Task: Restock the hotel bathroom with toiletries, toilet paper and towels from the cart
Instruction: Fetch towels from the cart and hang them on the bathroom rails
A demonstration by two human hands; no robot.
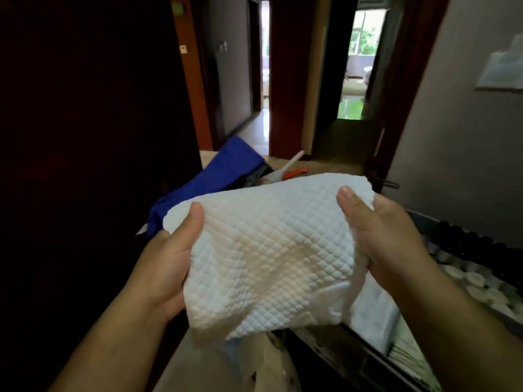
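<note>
A folded white towel (pixel 271 250) with a quilted diamond pattern fills the middle of the head view, held up above the cart (pixel 353 352). My left hand (pixel 172 258) grips its left edge with the thumb on top. My right hand (pixel 387 236) grips its right edge, thumb over the upper corner. The fingers of both hands are hidden under the towel. On the cart at the right stand several small toiletry bottles (pixel 475 267) with dark and white caps, and more white folded linen (pixel 373 315) lies below the towel.
A blue cloth bag (pixel 220 179) hangs at the cart's far end, beside a white and orange tool (pixel 291 171). A dark wall or door fills the left. Ahead, a corridor leads to two open doorways (pixel 359 66), one bright with daylight. A grey wall stands at the right.
</note>
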